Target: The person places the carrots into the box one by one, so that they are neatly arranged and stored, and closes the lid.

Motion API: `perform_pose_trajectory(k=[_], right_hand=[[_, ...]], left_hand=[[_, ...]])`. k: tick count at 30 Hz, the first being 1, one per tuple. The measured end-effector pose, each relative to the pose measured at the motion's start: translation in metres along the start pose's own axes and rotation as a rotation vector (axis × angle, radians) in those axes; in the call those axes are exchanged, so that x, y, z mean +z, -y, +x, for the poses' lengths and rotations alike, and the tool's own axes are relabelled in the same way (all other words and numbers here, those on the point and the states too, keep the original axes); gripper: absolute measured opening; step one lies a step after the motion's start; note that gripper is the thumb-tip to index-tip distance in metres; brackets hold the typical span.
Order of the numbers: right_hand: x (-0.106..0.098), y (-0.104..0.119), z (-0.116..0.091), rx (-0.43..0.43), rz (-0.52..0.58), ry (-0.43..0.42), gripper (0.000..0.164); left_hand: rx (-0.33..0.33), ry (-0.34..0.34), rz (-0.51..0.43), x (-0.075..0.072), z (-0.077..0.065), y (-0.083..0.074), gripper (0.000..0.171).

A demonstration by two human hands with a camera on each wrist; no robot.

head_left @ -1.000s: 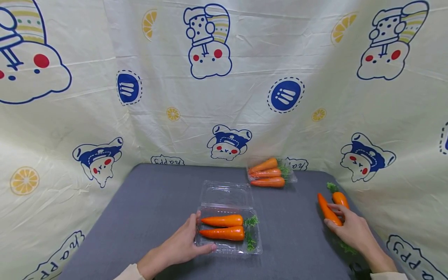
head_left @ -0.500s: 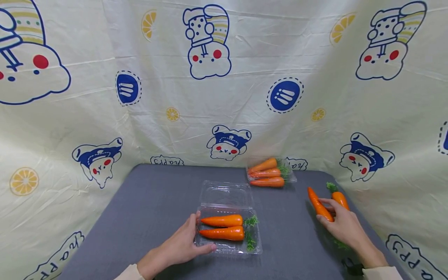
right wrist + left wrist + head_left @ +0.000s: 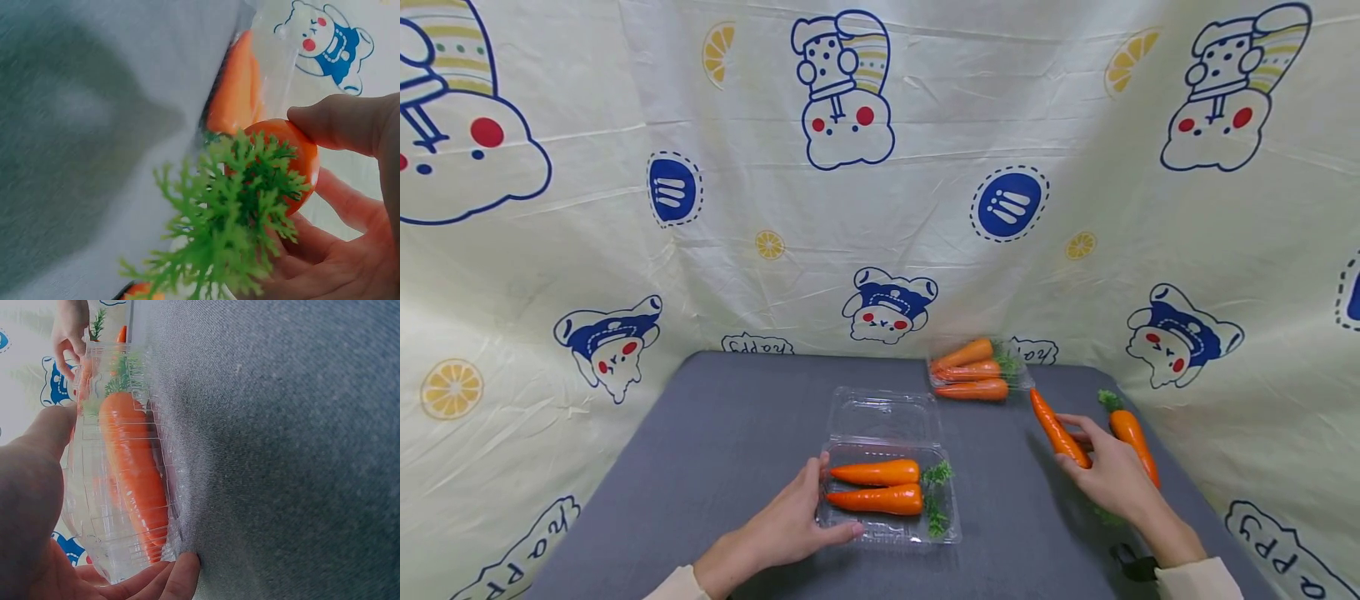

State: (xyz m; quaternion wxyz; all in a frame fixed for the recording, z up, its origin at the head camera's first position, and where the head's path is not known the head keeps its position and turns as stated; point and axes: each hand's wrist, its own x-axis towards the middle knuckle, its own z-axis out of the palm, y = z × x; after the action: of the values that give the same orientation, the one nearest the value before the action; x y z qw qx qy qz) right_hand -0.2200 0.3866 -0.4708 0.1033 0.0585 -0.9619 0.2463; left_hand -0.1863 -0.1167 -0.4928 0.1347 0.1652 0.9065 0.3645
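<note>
My right hand (image 3: pixel 1112 471) pinches an orange carrot (image 3: pixel 1056 429) between thumb and fingers, its tip angled up and to the left above the table. In the right wrist view its green leafy top (image 3: pixel 231 219) faces the camera. My left hand (image 3: pixel 790 521) holds the left end of a clear plastic clamshell box (image 3: pixel 902 535), thumb along the front and fingers at the far side. Inside lie two carrots, a far one (image 3: pixel 874 473) and a near one (image 3: pixel 876 500), leaves to the right. The box's lid (image 3: pixel 886 417) stands open, folded back.
Another clear box (image 3: pixel 1028 382) with three carrots (image 3: pixel 970 372) sits at the back right of the grey table (image 3: pixel 737 433). A loose carrot (image 3: pixel 1133 437) lies by the right edge. A printed curtain (image 3: pixel 737 292) hangs behind and at both sides.
My right hand has moved left with the carrot, away from the loose carrot at the table's right edge. My left hand and the box have stayed in place.
</note>
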Motion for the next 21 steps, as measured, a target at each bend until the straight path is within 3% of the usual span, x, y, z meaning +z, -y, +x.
perform_pose_trajectory(k=[13, 21], right_hand=[[0.008, 0.039, 0.006, -0.093, 0.046, 0.019, 0.068], [0.014, 0.065, 0.008, -0.151, 0.074, 0.017, 0.07]], left_hand=[[-0.03, 0.001, -0.005, 0.001, 0.0, 0.001, 0.124], [-0.01, -0.019, 0.008, 0.003, 0.001, 0.002, 0.123]])
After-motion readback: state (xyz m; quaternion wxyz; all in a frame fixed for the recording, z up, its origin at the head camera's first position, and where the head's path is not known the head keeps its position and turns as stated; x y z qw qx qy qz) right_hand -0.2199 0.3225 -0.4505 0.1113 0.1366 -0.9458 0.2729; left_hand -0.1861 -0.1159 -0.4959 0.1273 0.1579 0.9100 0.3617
